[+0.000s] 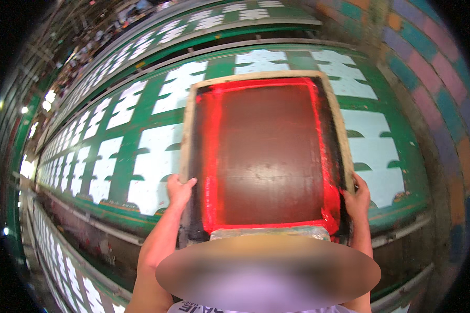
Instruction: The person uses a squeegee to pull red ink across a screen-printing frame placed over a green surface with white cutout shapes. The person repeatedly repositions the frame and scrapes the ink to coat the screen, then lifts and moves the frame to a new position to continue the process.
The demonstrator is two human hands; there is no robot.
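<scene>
A screen printing frame [269, 151] with wooden edges, dark mesh and red ink along its borders is in front of me over a long green table [222, 73]. My left hand [179, 192] grips its left side, thumb on the near part of the rail. Directly opposite, my right hand [357, 199] is closed round the right rail, fingers partly hidden. A pale, ink-smeared strip [269, 232] lies across the frame's near end; what it belongs to is covered by a blurred patch. Whether the frame touches the table I cannot tell.
Pale blue cut fabric pieces [373, 143] lie in rows on the green table, running far to the left. A second table [209, 21] with similar pieces stands beyond, and another [70, 276] at lower left. A painted brick wall [428, 68] rises on the right.
</scene>
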